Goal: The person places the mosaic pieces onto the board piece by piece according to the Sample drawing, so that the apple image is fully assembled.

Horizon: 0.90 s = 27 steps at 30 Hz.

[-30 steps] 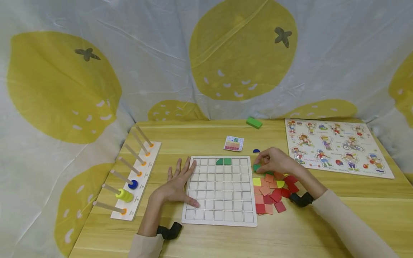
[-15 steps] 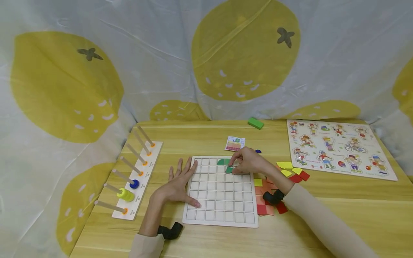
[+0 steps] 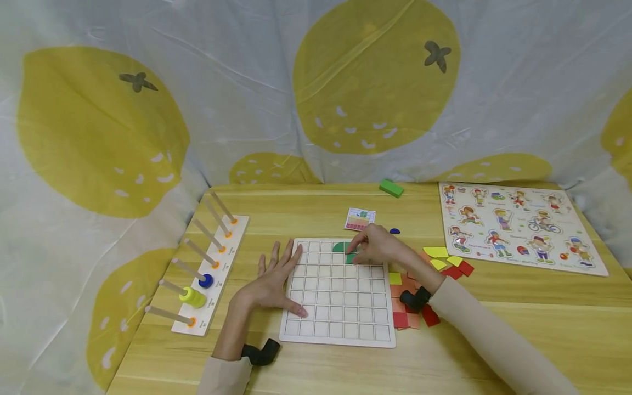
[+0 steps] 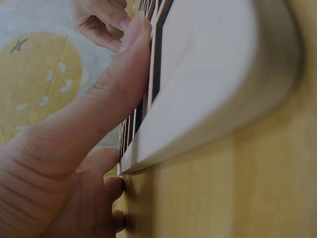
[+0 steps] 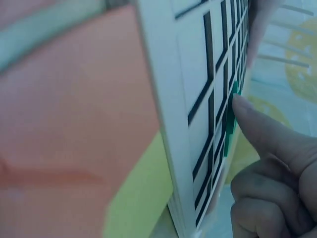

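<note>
Green tile, far side of grid board: placing step!
Right hand seemingly pinches it, left hand spread; next calls for seating.

No word or number certain to be read, tiny captions printed across the puzzle board at the right of the frame, small dark labels printed along the white peg board at the left, all too small and blurred to be made out.
</note>
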### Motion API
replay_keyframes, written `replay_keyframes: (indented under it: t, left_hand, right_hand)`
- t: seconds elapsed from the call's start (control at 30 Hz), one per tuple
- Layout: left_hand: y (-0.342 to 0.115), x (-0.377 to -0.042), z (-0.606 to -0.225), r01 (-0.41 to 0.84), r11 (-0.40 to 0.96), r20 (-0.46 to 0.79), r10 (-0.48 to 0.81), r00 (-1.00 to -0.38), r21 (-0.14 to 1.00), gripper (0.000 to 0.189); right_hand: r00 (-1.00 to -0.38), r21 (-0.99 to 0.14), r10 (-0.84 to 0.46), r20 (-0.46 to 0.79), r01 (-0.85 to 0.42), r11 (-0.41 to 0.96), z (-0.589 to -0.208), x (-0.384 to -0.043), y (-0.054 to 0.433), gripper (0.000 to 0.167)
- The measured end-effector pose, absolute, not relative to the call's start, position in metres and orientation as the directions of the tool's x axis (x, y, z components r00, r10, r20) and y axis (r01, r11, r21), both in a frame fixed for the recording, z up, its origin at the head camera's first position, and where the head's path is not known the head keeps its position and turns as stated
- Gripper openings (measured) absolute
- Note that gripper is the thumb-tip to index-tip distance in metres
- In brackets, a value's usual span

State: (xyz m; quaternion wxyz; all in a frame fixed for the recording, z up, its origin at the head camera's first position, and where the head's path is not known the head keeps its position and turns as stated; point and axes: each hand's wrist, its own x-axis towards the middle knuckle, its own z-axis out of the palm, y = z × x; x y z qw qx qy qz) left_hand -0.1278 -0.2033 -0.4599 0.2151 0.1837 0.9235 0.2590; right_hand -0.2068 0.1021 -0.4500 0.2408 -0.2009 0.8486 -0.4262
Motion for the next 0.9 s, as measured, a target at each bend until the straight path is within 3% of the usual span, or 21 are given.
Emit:
replay_keyframes:
  t: [0.3,0.57,0.9]
  left_hand:
    - [-0.2041,-0.1286,-0.4601,0.223,0.799,-0.303,0.447,-0.842,0.558,0.147]
    - [-0.2021,-0.1283,-0.4597,0.226,0.796,-0.303,0.452,-0.839,0.562,0.147]
    - [-0.2031,-0.1275,-0.4597,0.223,0.797,-0.304,0.449,-0.840,0.561,0.147]
  right_hand:
    - [-0.763,-0.860,-0.598,-0.245,-0.114,0.497,-0.4532,-0.2134,0.1024,0.018]
    - [-0.807,-0.868,-0.529,-0.263,-0.041,0.495,-0.4520,-0.2131,0.1056,0.018]
    - [-0.797,-0.873,-0.552,-0.247,-0.064,0.483,-0.4526,-0.2141,0.1111,0.015]
